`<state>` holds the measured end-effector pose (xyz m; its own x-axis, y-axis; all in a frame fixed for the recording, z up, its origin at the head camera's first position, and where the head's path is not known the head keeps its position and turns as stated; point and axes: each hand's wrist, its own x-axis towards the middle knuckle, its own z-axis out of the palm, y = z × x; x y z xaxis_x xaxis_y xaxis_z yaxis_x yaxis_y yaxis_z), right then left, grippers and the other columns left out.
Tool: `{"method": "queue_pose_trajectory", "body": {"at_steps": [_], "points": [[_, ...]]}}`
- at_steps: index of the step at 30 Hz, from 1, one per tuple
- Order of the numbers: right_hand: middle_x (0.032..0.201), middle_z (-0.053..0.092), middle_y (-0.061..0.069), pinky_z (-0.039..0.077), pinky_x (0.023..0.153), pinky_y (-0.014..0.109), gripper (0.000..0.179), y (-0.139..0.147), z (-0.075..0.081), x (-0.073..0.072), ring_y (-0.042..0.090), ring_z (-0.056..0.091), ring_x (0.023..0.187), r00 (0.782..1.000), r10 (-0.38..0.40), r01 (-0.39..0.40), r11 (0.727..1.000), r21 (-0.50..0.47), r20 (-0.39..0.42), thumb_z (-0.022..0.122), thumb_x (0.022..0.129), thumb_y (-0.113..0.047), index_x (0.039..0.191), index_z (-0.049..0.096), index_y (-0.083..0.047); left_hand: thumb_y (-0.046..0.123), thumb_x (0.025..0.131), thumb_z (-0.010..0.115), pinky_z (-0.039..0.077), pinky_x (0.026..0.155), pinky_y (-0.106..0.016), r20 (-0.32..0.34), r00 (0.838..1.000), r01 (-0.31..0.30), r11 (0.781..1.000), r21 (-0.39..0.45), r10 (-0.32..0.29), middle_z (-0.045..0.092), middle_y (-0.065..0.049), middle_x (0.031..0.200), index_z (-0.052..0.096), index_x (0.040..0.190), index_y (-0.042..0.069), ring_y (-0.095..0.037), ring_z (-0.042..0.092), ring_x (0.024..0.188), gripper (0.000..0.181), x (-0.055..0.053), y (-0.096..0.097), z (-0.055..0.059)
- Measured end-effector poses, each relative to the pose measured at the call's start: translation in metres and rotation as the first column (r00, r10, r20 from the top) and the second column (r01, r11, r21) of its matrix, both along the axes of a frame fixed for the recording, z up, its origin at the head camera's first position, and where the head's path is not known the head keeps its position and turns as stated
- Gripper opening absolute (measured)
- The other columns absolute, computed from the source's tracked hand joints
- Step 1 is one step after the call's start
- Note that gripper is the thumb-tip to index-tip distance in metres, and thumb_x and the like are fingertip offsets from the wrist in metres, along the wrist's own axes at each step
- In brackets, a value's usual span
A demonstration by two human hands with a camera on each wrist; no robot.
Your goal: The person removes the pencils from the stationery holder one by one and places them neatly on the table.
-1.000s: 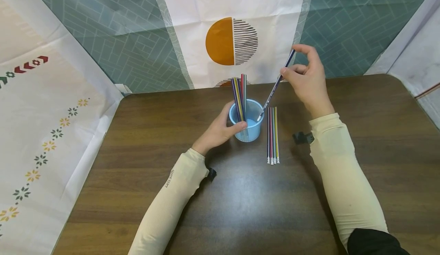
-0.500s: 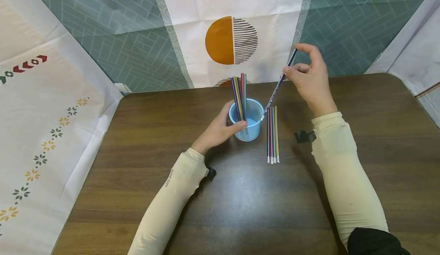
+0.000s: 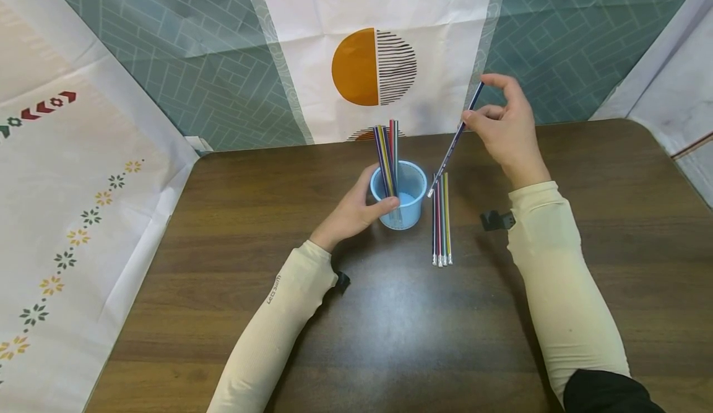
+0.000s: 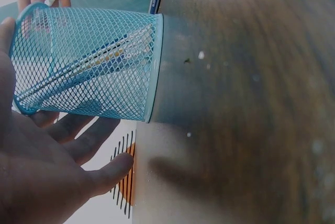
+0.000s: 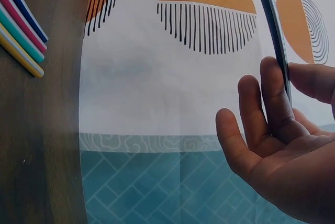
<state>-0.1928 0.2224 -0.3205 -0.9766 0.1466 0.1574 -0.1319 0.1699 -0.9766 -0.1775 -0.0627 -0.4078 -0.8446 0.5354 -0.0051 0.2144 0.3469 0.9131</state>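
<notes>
My left hand point(image 3: 356, 208) holds a light blue mesh pencil cup point(image 3: 409, 213), its thumb at the rim on the near side. Several striped pencils point(image 3: 386, 162) lean inside the cup towards the left; the left wrist view shows them through the mesh point(image 4: 99, 62). Between thumb and fingertips, my right hand point(image 3: 507, 134) pinches a dark blue pencil point(image 3: 452, 145) near its upper end. That pencil slants down to the left, its silvery end just right of the cup's rim. A row of pencils point(image 3: 442, 227) lies side by side right of the cup.
The brown wooden table point(image 3: 390, 339) ends at a back edge just behind the cup. A cloth with orange half circles point(image 3: 356, 66) hangs beyond it, with green patterned panels point(image 3: 579, 41) on both sides. White printed cloth point(image 3: 67, 215) borders the table on the left.
The pinched pencil and my right hand have shifted slightly right; its lower end has moved from over the cup's opening to outside the rim. My left hand and the cup stay put.
</notes>
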Motion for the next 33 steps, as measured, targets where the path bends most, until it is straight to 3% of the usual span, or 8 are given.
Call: {"method": "queue_pose_trajectory", "body": {"at_steps": [9, 16, 20, 24, 29, 33], "points": [[0.078, 0.066, 0.002, 0.035, 0.059, 0.029, 0.060, 0.004, -0.004, -0.001, 0.014, 0.059, 0.076, 0.999, 0.007, -0.009, 0.999, 0.045, 0.044, 0.070, 0.094, -0.009, 0.147, 0.043, -0.016, 0.040, 0.095, 0.069, 0.038, 0.108, -0.055, 0.001, 1.000, -0.001, 1.000, -0.001, 0.001, 0.041, -0.006, 0.148, 0.023, 0.157, 0.021, -0.024, 0.042, 0.130, 0.080, 0.000, 0.000, -0.001], [0.080, 0.063, -0.003, 0.038, 0.062, 0.029, 0.062, 0.007, -0.009, -0.002, 0.014, 0.055, 0.077, 0.992, 0.012, -0.028, 0.991, 0.129, 0.125, 0.067, 0.097, -0.015, 0.151, 0.039, -0.014, 0.039, 0.096, 0.069, 0.038, 0.107, -0.055, 0.006, 1.000, -0.002, 1.000, 0.002, 0.002, 0.040, -0.006, 0.148, 0.022, 0.157, 0.021, -0.024, 0.041, 0.131, 0.080, 0.001, 0.000, 0.001], [0.085, 0.062, 0.001, 0.040, 0.065, 0.031, 0.063, 0.009, -0.012, -0.003, 0.017, 0.054, 0.079, 0.985, 0.018, -0.049, 0.982, 0.180, 0.172, 0.066, 0.098, -0.019, 0.154, 0.036, -0.014, 0.039, 0.095, 0.070, 0.038, 0.107, -0.055, 0.003, 1.000, -0.003, 1.000, -0.001, 0.003, 0.040, -0.006, 0.149, 0.022, 0.157, 0.020, -0.025, 0.041, 0.131, 0.080, 0.001, 0.000, 0.000], [0.091, 0.060, 0.005, 0.042, 0.075, 0.037, 0.066, 0.011, -0.017, -0.005, 0.023, 0.052, 0.087, 0.971, 0.030, -0.094, 0.960, 0.263, 0.235, 0.064, 0.100, -0.021, 0.157, 0.031, -0.015, 0.039, 0.095, 0.070, 0.039, 0.107, -0.055, 0.002, 1.000, 0.000, 1.000, 0.003, 0.000, 0.041, -0.006, 0.148, 0.023, 0.157, 0.020, -0.025, 0.042, 0.131, 0.079, 0.000, 0.000, 0.000], [0.097, 0.063, 0.014, 0.040, 0.096, 0.053, 0.069, 0.014, -0.022, -0.009, 0.030, 0.052, 0.100, 0.949, 0.088, -0.186, 0.931, 0.315, 0.301, 0.062, 0.100, -0.016, 0.159, 0.026, -0.012, 0.039, 0.095, 0.070, 0.039, 0.107, -0.055, 0.004, 1.000, 0.002, 1.000, 0.006, -0.002, 0.041, -0.006, 0.148, 0.023, 0.157, 0.021, -0.025, 0.042, 0.130, 0.080, 0.000, 0.000, 0.000], [0.100, 0.066, 0.018, 0.037, 0.102, 0.062, 0.068, 0.015, -0.028, -0.012, 0.039, 0.054, 0.107, 0.929, 0.123, -0.248, 0.906, 0.342, 0.350, 0.060, 0.101, -0.013, 0.158, 0.025, -0.009, 0.040, 0.095, 0.070, 0.039, 0.107, -0.055, 0.006, 1.000, 0.004, 1.000, 0.004, -0.005, 0.040, -0.006, 0.149, 0.022, 0.157, 0.021, -0.026, 0.041, 0.131, 0.080, 0.000, -0.001, 0.000]]}}
